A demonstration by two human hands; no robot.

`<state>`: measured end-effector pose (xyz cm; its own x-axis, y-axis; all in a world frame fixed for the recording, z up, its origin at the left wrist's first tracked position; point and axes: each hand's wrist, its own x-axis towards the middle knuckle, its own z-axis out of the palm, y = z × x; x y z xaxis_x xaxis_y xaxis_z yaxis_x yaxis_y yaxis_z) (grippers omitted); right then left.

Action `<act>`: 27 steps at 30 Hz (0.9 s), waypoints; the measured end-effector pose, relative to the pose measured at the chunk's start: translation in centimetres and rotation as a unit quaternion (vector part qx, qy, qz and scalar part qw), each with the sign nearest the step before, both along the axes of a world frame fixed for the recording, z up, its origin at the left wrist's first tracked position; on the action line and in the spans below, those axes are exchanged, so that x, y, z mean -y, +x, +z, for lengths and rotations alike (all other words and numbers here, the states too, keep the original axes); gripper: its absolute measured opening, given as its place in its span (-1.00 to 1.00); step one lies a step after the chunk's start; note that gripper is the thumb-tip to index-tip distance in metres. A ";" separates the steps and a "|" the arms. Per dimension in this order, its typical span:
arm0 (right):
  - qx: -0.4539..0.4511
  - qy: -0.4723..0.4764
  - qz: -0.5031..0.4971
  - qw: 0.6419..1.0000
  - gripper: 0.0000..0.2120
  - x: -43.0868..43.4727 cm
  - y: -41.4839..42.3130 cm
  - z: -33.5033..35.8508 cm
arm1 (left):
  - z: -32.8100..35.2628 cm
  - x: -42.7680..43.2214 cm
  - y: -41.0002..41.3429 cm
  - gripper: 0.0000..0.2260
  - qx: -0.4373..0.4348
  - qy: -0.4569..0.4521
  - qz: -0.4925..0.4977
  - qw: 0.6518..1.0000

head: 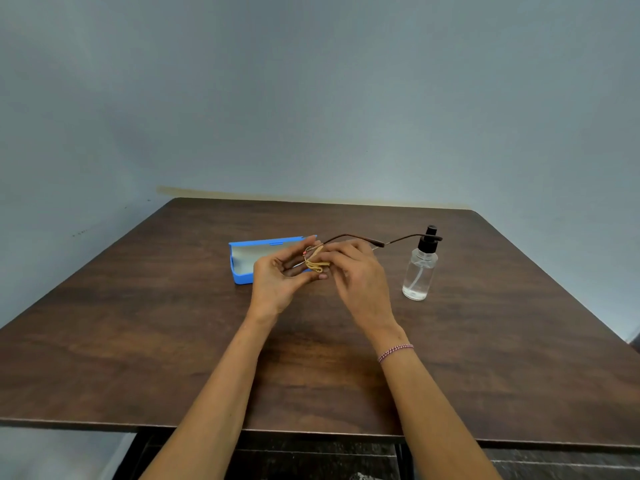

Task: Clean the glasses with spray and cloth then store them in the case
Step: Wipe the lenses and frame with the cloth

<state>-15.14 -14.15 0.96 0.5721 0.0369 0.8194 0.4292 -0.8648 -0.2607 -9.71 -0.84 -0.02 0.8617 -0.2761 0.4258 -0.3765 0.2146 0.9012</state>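
**mo_92:** ok so where are the glasses at in this one?

**tinkerer:** up off the surface, held between both hands, right in front of the case. Thin frame with dark brown temples. Both temples are unfolded and stick out to the right, and one tip reaches across the black pump of the spray bottle. The lenses are mostly hidden behind fingers, so I can't say much about them.

**mo_92:** and the hands?

**tinkerer:** left hand is palm up with its fingers and thumb curled round the front of the glasses. Right hand comes in from the other side and pinches a small tan cloth against the frame. The cloth is bunched up in folds between the two hands. There's a pink and white braided bracelet on the right wrist too.

**mo_92:** the case is open?

**tinkerer:** yep, blue, lid flipped back, grey lining showing, lying on the surface just behind the left hand. The bottle is clear with a bit of liquid in the bottom, standing upright to the right of the hands, not touched by either one. Dark wood-grain surface, plain grey-blue wall behind.
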 end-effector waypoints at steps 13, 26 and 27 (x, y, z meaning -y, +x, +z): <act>-0.016 0.092 0.075 0.993 -0.83 -1.0 -0.4 0.2 | -0.1 -0.3 0.2 -0.55 0.012 -0.007 -0.001 1.000; -0.064 0.183 0.109 0.975 -0.77 -0.7 0.7 -0.2 | -0.4 -0.2 0.4 -0.51 0.034 0.018 0.012 0.999; -0.067 0.181 0.118 0.974 -0.77 -0.6 0.6 -0.1 | -0.4 -0.2 0.4 -0.50 0.034 0.019 0.013 0.999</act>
<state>-14.53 -13.59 0.84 0.6851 -0.0971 0.7219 0.5458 -0.5878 -0.5971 -9.32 -0.63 -0.40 0.8379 -0.2715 0.4735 -0.4425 0.1698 0.8805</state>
